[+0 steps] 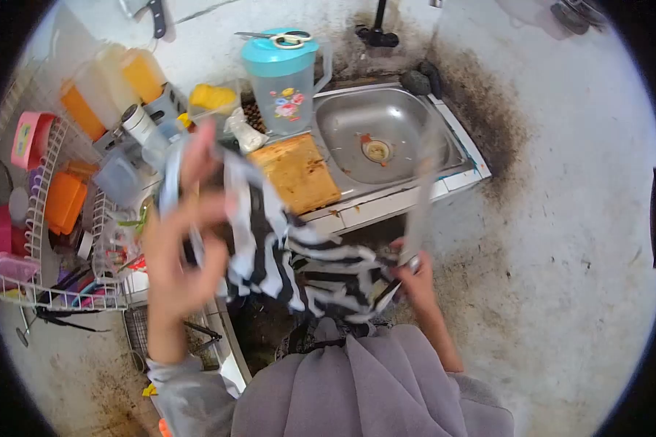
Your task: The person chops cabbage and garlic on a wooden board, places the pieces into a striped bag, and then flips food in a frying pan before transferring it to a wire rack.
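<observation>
A black-and-white striped plastic bag (259, 240) hangs in front of me, its mouth toward the left. My left hand (178, 251) is raised beside it, blurred, with fingers apart; I see nothing held in them. To the right, my right hand (417, 280) is closed at the base of a long, pale, blurred blade, which looks like a knife (424, 186) pointing up across the sink's right side. The bag's right end reaches this hand; whether the fingers also pinch it cannot be made out.
Ahead is a metal sink (328, 135), with a wooden cutting board (291, 171) on its left. Scissors (284, 38) lie on a blue-lidded pitcher (280, 80). At left stands a white wire rack (65, 295) of containers. A black tap (377, 35) juts from the wall.
</observation>
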The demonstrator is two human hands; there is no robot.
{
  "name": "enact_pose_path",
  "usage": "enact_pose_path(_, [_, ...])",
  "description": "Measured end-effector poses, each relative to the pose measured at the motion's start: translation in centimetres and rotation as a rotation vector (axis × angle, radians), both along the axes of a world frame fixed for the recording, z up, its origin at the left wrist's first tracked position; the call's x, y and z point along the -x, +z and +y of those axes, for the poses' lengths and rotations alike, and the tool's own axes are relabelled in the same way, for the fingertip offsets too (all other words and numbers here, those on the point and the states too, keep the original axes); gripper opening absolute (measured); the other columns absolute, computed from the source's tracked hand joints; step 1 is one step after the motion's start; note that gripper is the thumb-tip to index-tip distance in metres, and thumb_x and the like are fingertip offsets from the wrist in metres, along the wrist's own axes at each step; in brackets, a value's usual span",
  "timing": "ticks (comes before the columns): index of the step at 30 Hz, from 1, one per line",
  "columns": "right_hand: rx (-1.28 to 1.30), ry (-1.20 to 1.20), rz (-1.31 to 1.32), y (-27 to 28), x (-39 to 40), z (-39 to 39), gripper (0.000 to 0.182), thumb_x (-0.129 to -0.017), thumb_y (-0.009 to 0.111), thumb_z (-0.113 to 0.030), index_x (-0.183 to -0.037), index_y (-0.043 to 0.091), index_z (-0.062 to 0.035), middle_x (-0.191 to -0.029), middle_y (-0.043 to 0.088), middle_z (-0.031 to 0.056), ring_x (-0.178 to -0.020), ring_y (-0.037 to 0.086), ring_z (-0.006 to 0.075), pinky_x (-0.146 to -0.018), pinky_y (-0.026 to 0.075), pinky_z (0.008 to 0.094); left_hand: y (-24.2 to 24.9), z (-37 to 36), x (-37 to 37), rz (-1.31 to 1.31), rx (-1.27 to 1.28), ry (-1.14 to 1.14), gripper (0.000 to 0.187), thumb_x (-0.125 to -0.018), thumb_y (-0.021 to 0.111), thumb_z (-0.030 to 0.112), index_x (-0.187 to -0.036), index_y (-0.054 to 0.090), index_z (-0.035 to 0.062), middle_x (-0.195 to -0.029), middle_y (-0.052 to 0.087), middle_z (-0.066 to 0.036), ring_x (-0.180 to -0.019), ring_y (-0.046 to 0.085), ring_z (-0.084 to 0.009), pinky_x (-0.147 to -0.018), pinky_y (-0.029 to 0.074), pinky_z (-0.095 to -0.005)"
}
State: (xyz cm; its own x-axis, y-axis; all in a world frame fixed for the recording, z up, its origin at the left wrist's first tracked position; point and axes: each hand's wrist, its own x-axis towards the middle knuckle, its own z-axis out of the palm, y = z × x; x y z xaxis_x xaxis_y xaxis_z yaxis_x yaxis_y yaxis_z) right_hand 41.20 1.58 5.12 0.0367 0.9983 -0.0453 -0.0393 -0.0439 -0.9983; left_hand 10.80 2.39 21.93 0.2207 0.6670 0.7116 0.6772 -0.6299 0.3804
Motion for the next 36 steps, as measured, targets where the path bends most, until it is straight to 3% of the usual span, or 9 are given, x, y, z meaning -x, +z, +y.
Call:
enact_pose_path(4, [-0.047, -0.145, 0.375, 6.1, -2.9, 2.7, 0.012, -0.075, 0.054, -0.006, -0.086, 0.049, -0.007, -0.062, 0.043, -0.0028, -0.04, 0.036, 0.0033, -0.032, 0.026, 0.0185, 4.0, 11.5, -0.7, -0.018, 0.29, -0.487, 0.052, -0.063, 0.039, -0.009, -0.113, 0.052, 0.0012, -0.134, 0.045, -0.016, -0.126, 0.04, -0.0217, -0.105, 0.028, -0.0322])
enact_pose_path(11, [-0.273, -0.292, 0.284, 13.1, -5.4, 8.9, 0.004, -0.085, 0.055, -0.01, -0.083, 0.052, -0.0071, -0.061, 0.043, -0.0032, -0.04, 0.031, 0.0041, -0.036, 0.026, 0.0211, 10.1, 28.6, -4.2, 0.134, -0.038, -0.512, 0.056, -0.065, 0.044, -0.004, -0.12, 0.049, 0.004, -0.125, 0.051, -0.007, -0.125, 0.041, -0.0194, -0.108, 0.023, -0.0291])
enact_pose_path(12, [-0.329, -0.287, 0.284, 13.5, -5.9, 10.0, 0.004, -0.085, 0.056, -0.01, -0.084, 0.054, -0.0065, -0.062, 0.044, -0.0033, -0.04, 0.031, 0.0039, -0.036, 0.026, 0.0211, 11.6, 28.5, -6.3, 0.04, 0.033, -0.757, 0.052, -0.065, 0.047, -0.002, -0.117, 0.049, 0.0044, -0.13, 0.043, -0.014, -0.127, 0.036, -0.0246, -0.107, 0.023, -0.036])
enact_pose_path(15, [-0.449, -0.282, 0.261, 14.0, -6.8, 13.5, 0.006, -0.086, 0.058, -0.009, -0.089, 0.059, -0.004, -0.065, 0.049, -0.0031, -0.044, 0.036, 0.0035, -0.039, 0.029, 0.0208, 12.7, 29.7, -8.7, 0.126, 0.007, -0.577, 0.05, -0.067, 0.047, 0.0, -0.116, 0.049, 0.0078, -0.142, 0.032, -0.017, -0.134, 0.028, -0.0256, -0.111, 0.019, -0.0375])
enact_pose_path(19, [-0.292, -0.275, 0.106, 11.4, -7.3, 16.5, 0.011, -0.086, 0.057, -0.011, -0.09, 0.063, -0.002, -0.07, 0.056, -0.0007, -0.045, 0.042, 0.004, -0.039, 0.034, 0.0216, 7.1, 31.3, -10.3, 0.392, -0.257, -0.443, 0.054, -0.063, 0.041, -0.007, -0.113, 0.053, 0.008, -0.13, 0.047, -0.01, -0.126, 0.039, -0.0277, -0.11, 0.022, -0.0368])
enact_pose_path(25, [-0.165, -0.087, 0.022, 3.2, -7.1, 17.9, 0.012, -0.084, 0.056, -0.008, -0.088, 0.065, -0.0007, -0.05, 0.046, -0.0034, -0.038, 0.04, 0.004, -0.036, 0.031, 0.021, -3.0, 29.4, -9.0, 0.556, 0.273, -0.323, 0.059, -0.062, 0.037, -0.013, -0.112, 0.051, 0.0148, -0.137, 0.042, -0.012, -0.133, 0.029, -0.0327, -0.11, 0.016, -0.0531])
enact_pose_path(26, [-0.131, -0.054, 0.03, 2.4, -7.1, 17.7, 0.012, -0.084, 0.056, -0.008, -0.088, 0.065, -0.0005, -0.05, 0.047, -0.0035, -0.038, 0.04, 0.0041, -0.036, 0.03, 0.021, -4.1, 28.8, -8.8, 0.583, 0.322, -0.257, 0.036, -0.075, 0.051, 0.0, -0.105, 0.057, 0.0181, -0.123, 0.052, -0.009, -0.125, 0.041, -0.0308, -0.109, 0.015, -0.0567])
enact_pose_path(30, [-0.055, -0.004, -0.069, 0.3, -8.0, 16.8, 0.013, -0.083, 0.06, -0.01, -0.09, 0.067, -0.0012, -0.055, 0.051, -0.0039, -0.044, 0.042, 0.0028, -0.041, 0.032, 0.021, -3.9, 26.9, -7.3, 0.605, 0.354, -0.068, 0.018, -0.075, 0.059, 0.011, -0.089, 0.067, 0.0171, -0.092, 0.057, -0.007, -0.091, 0.057, -0.0266, -0.105, 0.025, -0.0527])
enact_pose_path(36, [-0.134, 0.047, -0.257, -0.4, -9.5, 17.2, 0.015, -0.08, 0.063, -0.009, -0.092, 0.068, -0.0009, -0.066, 0.058, -0.0032, -0.06, 0.047, 0.0034, -0.052, 0.038, 0.0219, -0.7, 23.9, -8.9, 0.356, 0.099, -0.043, 0.031, -0.067, 0.071, 0.018, -0.094, 0.059, 0.008, -0.091, 0.057, -0.009, -0.091, 0.057, -0.0269, -0.088, 0.039, -0.0431])
